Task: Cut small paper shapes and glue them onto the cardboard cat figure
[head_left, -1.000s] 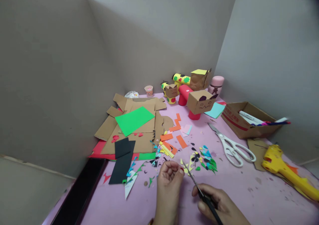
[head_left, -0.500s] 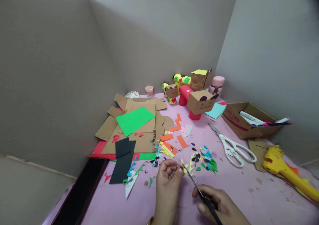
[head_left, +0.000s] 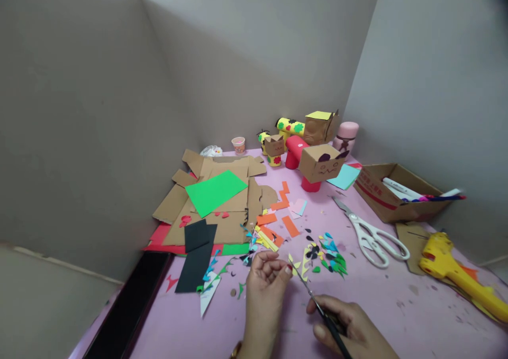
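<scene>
My left hand (head_left: 266, 279) is raised over the near middle of the table, its fingers curled and the thumb pressed to them in a pinch. What it pinches is too small to make out. A pair of scissors (head_left: 308, 290) with narrow metal blades and black handles is in my right hand (head_left: 345, 324). The blade tips come right up to my left thumb, beside a pale yellow paper scrap (head_left: 305, 262). Just beyond lie several small cut drop shapes (head_left: 333, 261) in green, blue and black.
Black paper (head_left: 194, 263), flattened cardboard (head_left: 226, 226) and a green sheet (head_left: 216, 192) lie left. White-handled scissors (head_left: 371, 237), a yellow glue gun (head_left: 448, 263) and a box of pens (head_left: 381, 200) are right. Cardboard-headed animal figures (head_left: 319, 163) stand behind. A dark flat panel (head_left: 130, 301) borders the left.
My left hand has shifted very slightly left, its wrist leaning a bit more that way. The scissors stay in my right hand, almost in the same place.
</scene>
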`<state>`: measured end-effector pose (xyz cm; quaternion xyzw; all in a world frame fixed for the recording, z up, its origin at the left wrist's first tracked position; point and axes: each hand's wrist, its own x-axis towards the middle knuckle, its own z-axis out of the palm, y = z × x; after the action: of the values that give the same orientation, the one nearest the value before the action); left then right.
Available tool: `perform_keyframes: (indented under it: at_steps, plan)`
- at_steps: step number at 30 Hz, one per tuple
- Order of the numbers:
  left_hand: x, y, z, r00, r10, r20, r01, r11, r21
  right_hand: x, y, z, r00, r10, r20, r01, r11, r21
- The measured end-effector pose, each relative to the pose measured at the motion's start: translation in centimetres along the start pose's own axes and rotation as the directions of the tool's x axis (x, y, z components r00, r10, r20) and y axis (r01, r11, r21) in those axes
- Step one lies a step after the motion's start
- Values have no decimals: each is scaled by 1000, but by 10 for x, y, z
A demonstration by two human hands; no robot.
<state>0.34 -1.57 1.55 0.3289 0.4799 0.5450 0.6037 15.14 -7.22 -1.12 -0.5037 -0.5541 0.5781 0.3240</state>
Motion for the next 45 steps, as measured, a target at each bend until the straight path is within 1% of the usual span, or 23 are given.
perform_keyframes:
  at_steps: [4, 6, 9, 13, 16, 20, 23, 28, 31, 34, 37, 39, 40, 41, 42, 44, 45]
  plan:
    - [1, 2, -1, 1000, 13, 14, -13, 999, 37, 0, -1, 1, 1000, 7, 4, -7, 1000, 0]
    - [3, 1, -2, 1000, 11, 16, -12, 999, 50, 0, 0, 1, 1000, 5, -18, -5, 1000, 15]
    - [6, -4, -4, 999, 19, 27, -20, 999, 47, 1, 3, 1, 991, 30, -130, -17, 995, 97]
    - [10, -12, -7, 999, 21, 29, -22, 999, 40, 5, 6, -3, 945, 114, -307, -36, 968, 248]
    - [14, -14, -8, 1000, 26, 8, -26, 995, 95, 8, 8, -7, 914, 108, -390, 3, 962, 272]
    - [20, -12, -10, 994, 104, -13, -100, 978, 184, 11, 7, -11, 886, 97, -454, 48, 954, 297]
    - [27, -9, -7, 987, 158, -10, -151, 961, 230, 13, 3, -14, 867, 80, -491, 87, 948, 307]
    - [39, -12, 9, 967, 243, 78, -255, 908, 332, 12, -5, -20, 857, 39, -514, 140, 942, 305]
    - [46, -13, 14, 953, 274, 129, -303, 859, 413, 11, -8, -21, 852, 14, -523, 163, 943, 291]
    - [48, -8, 12, 934, 315, 169, -356, 795, 491, 10, -11, -21, 845, -6, -535, 183, 943, 278]
    - [36, 0, 8, 914, 345, 215, -405, 729, 552, 9, -14, -21, 840, -24, -541, 202, 941, 272]
    - [22, 3, 5, 894, 341, 290, -448, 668, 594, 8, -16, -21, 841, -26, -541, 204, 940, 273]
    - [14, 3, 5, 878, 324, 354, -479, 619, 622, 7, -17, -21, 842, -24, -539, 203, 940, 274]
    - [7, 1, 4, 845, 308, 438, -535, 507, 676, 7, -17, -21, 843, -22, -537, 200, 940, 275]
    - [1, -2, 4, 822, 282, 494, -569, 400, 718, 7, -17, -20, 845, -19, -535, 196, 941, 276]
    - [-6, -9, 5, 806, 238, 542, -589, 226, 776, 7, -17, -19, 846, -15, -532, 189, 943, 274]
    - [-8, -12, 5, 807, 232, 543, -583, 176, 793, 7, -16, -19, 847, -14, -532, 186, 944, 272]
